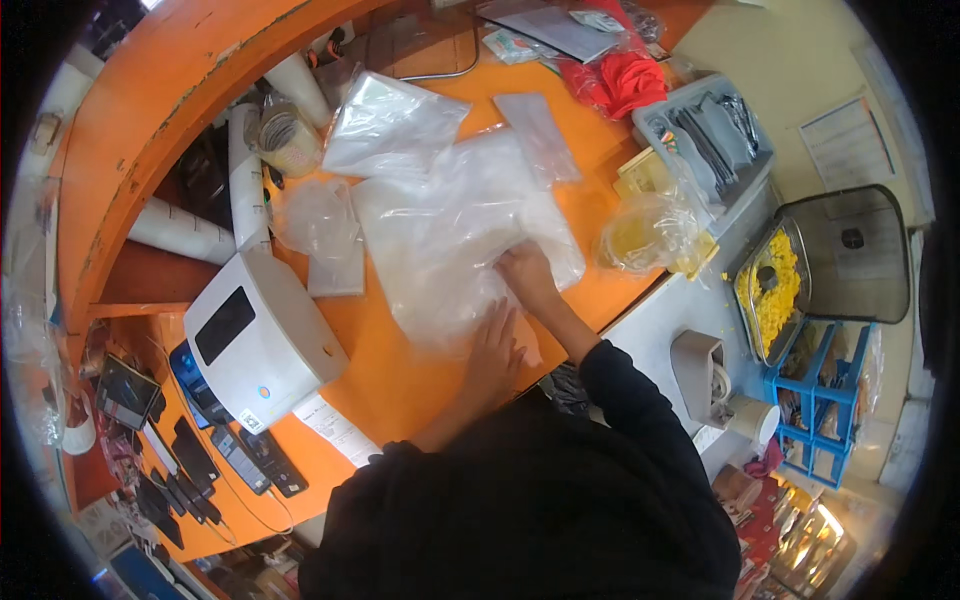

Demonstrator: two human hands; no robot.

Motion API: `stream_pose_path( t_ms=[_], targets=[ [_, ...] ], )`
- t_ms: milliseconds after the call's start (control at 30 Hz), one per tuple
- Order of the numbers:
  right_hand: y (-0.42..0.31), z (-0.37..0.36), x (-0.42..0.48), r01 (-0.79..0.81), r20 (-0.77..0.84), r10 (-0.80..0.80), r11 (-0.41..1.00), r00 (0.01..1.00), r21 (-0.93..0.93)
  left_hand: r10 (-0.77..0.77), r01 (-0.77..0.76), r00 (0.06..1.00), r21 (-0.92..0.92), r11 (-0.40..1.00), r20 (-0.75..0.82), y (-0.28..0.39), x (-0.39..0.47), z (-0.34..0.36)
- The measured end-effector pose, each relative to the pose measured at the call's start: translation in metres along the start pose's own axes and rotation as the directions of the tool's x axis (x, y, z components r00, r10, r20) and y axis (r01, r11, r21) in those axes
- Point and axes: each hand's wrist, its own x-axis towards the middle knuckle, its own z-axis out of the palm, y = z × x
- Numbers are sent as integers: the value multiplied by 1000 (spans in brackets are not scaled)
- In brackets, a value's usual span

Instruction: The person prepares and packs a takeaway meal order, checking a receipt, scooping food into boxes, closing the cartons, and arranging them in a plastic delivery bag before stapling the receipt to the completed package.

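A stack of large clear plastic bags [442,232] is spread over the orange tabletop [367,367] before me. My right hand [527,276] has its fingers curled onto the plastic near the stack's right side and appears to pinch a fold of it; the fingertips are partly hidden. Flat and with fingers extended, my left hand [489,352] rests at the stack's near edge, just below the right hand. Smaller clear bags [397,124] lie behind the stack, and a narrow clear bag [538,135] overlaps its far right corner.
At left stands a white label printer [262,337] above a printed slip [337,430] and several phones [274,461]. To the right are a grey cutlery bin [705,142], a plastic-wrapped tub [637,232], a lidded pan of yellow food [772,285] and a blue rack [817,397].
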Motion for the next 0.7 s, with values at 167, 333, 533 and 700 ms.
stream_pose_path(
  t_ms=[167,333,533,700],
  targets=[
    [-91,-58,-48,330,-96,-324,943,941,51,23,-23,1000,-14,1000,-2,-27,-7,21],
    [-49,-10,-51,-12,-26,11,998,1000,-59,145,-142,989,264,954,8,-24,-2,15],
    [-10,53,-20,-204,-316,172,976,933,-71,101,-104,995,207,973,27,-29,-14,35],
    [-40,48,-33,-126,-293,120,992,949,-2,-58,76,995,230,970,-81,-25,-27,30]
  ],
)
